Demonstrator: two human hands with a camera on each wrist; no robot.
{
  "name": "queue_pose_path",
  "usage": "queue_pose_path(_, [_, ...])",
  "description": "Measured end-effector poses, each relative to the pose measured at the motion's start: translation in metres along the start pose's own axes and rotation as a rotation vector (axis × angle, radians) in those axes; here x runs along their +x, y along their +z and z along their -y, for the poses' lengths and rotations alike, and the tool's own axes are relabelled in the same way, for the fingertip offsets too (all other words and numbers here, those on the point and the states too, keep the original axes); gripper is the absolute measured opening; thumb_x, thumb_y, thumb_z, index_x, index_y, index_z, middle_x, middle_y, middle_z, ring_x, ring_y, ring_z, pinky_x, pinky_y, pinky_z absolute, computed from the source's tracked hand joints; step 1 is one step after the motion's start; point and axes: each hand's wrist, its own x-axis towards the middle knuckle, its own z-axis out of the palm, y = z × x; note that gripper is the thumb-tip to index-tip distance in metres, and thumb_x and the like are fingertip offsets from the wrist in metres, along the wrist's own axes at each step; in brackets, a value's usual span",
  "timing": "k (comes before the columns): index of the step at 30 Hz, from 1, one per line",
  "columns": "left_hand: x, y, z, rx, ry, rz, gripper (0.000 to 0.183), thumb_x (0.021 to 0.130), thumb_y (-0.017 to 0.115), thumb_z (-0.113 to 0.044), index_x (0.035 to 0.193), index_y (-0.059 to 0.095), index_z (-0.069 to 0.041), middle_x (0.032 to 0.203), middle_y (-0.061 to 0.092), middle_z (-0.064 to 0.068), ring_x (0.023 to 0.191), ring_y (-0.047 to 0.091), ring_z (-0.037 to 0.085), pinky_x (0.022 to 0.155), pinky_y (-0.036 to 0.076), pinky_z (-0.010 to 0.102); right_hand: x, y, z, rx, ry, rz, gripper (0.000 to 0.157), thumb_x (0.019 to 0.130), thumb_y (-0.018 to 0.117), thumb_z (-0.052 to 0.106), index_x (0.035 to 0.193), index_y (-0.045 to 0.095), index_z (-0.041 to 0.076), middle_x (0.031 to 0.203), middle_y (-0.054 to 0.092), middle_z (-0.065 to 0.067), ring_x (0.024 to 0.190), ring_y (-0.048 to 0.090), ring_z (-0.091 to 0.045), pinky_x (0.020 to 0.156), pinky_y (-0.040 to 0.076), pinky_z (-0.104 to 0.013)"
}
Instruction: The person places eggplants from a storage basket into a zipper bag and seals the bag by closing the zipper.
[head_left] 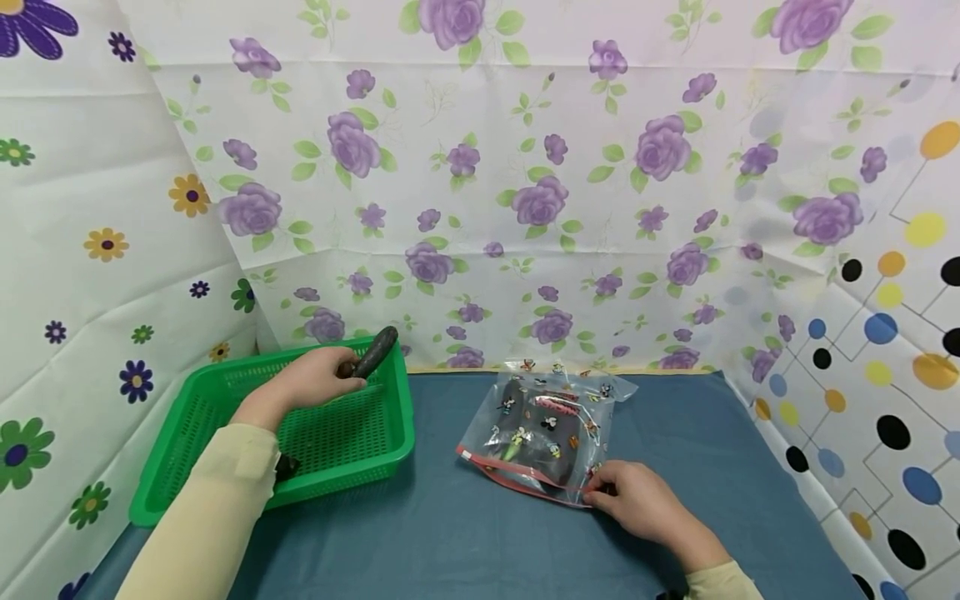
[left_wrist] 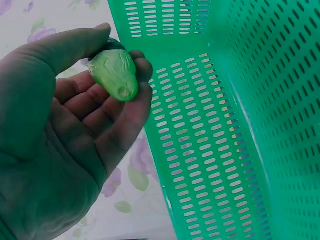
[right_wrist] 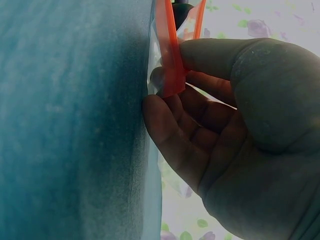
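Note:
My left hand (head_left: 315, 379) grips a long dark eggplant (head_left: 377, 351) over the back right part of a green plastic basket (head_left: 405, 417). Its pale green stem end (left_wrist: 115, 75) shows between thumb and fingers in the left wrist view. To the right, a clear zip bag (head_left: 480, 421) with small printed figures lies on the table, dark items inside it. My right hand (head_left: 641, 500) pinches the near right corner of the bag, at its red zip edge (right_wrist: 170, 45). Some of the bag's contents are blurred by the plastic and print.
A blue-grey cloth (head_left: 465, 550) covers the table. Behind stands a white sheet with purple roses (head_left: 540, 200). Patterned sheets close off the left and right sides. The basket reaches close to the left sheet.

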Motion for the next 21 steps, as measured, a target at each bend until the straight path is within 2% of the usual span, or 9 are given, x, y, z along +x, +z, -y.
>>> queue_pose_path(3, [-0.001, -0.001, -0.006, -0.002, 0.007, -0.01, 0.024, 0.099, 0.07, -0.034, 0.112, 0.067, -0.014, 0.084, 0.062, 0.002, 0.065, 0.051, 0.019, 0.063, 0.041, 0.039, -0.001, 0.0, 0.001, 0.005, -0.001, 0.001, 0.01, 0.092, 0.078, 0.032, 0.083, 0.074, 0.035, 0.077, 0.06, 0.02, 0.064, 0.054, 0.002, 0.058, 0.045, -0.026])
queue_pose_path(9, [-0.003, -0.002, -0.016, -0.007, 0.039, -0.032, 0.04, 0.098, 0.071, -0.035, 0.128, 0.064, -0.009, 0.091, 0.065, 0.001, 0.069, 0.055, 0.018, 0.066, 0.044, 0.039, -0.001, -0.001, 0.0, -0.001, -0.007, 0.0, 0.01, 0.092, 0.078, 0.031, 0.083, 0.074, 0.034, 0.077, 0.06, 0.02, 0.064, 0.054, 0.002, 0.058, 0.045, -0.026])
queue_pose_path(21, [-0.007, -0.003, -0.033, -0.02, 0.067, -0.077, 0.041, 0.097, 0.072, -0.034, 0.13, 0.064, -0.01, 0.095, 0.067, -0.001, 0.076, 0.061, 0.015, 0.071, 0.049, 0.039, 0.0, 0.0, -0.002, 0.018, -0.006, 0.005, 0.009, 0.092, 0.077, 0.03, 0.084, 0.075, 0.033, 0.077, 0.061, 0.019, 0.064, 0.056, 0.001, 0.058, 0.046, -0.027])
